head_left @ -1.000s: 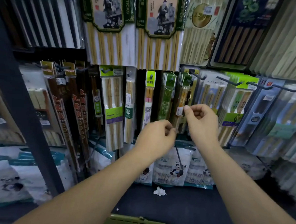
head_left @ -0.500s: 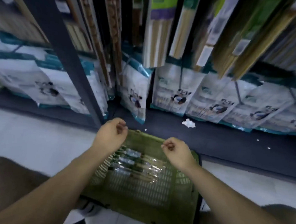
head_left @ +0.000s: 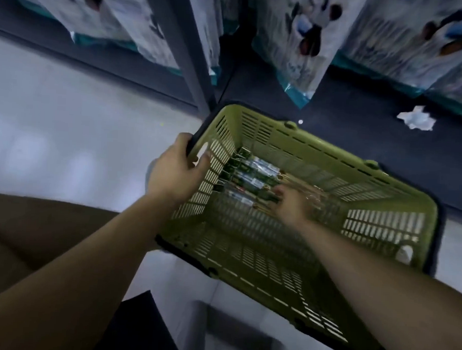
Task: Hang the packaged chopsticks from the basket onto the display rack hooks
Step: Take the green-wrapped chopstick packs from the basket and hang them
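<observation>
- Plastic, olive-green and slatted, the basket [head_left: 332, 158] sits on the pale grey floor [head_left: 65, 139], with its far side against the dark base shelf [head_left: 362, 106] of the display rack.
- Several clear-wrapped packaged chopsticks [head_left: 251, 173] with dark green labels lie side by side on the basket's bottom, close to its left end wall.
- The person's left hand [head_left: 171, 174] grips the left end of the basket. The thumb lies inside against the slatted wall and the other fingers curl over the dark rim on the outside.
- The right hand [head_left: 290, 204] is down inside the basket, its fingertips [head_left: 277, 191] touching the packaged chopsticks. Motion blur hides whether they pinch a pack or only lie on it.
- Both bare forearms reach in from the lower edge of the view.
- A dark metal upright post [head_left: 182, 52] meets the floor just beyond the basket's far left corner.
- Blurred white-and-teal bags with a panda print [head_left: 298, 44] hang above the base shelf.
- A crumpled white paper scrap [head_left: 416, 121] lies on the base shelf, apart from the basket.
</observation>
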Demonstrator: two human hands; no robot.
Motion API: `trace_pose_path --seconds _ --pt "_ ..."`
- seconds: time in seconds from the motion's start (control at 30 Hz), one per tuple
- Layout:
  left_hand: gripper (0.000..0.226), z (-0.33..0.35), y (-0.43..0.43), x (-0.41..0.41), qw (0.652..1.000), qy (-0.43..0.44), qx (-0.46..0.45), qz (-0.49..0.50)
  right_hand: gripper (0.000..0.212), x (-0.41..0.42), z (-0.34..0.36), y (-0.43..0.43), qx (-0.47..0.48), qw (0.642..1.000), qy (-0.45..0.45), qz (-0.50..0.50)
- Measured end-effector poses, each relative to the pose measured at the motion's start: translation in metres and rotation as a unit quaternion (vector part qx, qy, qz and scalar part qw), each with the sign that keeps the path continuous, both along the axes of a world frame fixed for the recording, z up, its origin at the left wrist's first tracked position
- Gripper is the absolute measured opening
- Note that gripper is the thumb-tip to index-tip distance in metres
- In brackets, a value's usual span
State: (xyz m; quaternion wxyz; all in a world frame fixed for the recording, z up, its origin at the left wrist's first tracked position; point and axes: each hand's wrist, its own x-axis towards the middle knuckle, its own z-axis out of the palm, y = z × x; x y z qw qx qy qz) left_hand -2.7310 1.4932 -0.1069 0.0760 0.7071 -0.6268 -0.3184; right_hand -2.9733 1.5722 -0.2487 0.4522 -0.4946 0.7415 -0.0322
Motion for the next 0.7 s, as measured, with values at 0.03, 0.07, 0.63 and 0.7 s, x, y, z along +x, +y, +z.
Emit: trace_pose_path --seconds 0.03,0.07,0.63,0.7 --pt "0.039 -0.002 -0.001 0.0 1.0 0.001 0.002 0.006 0.045 0.004 -0.005 0.001 -0.003 0.999 0.022 0.032" --pt "0.034 -0.005 -0.003 0.0 1.0 0.004 0.003 0.012 0.054 0.008 -0.01 0.002 -0.005 0.997 0.047 0.058" --pt "0.023 -0.021 -0.003 0.001 0.998 0.033 -0.013 0.055 0.049 0.033 -0.027 0.007 -0.031 0.953 0.215 0.212" --pt "0.022 -0.019 -0.004 0.001 0.998 0.036 -0.011 0.051 0.05 0.035 -0.025 0.007 -0.022 0.946 0.225 0.232"
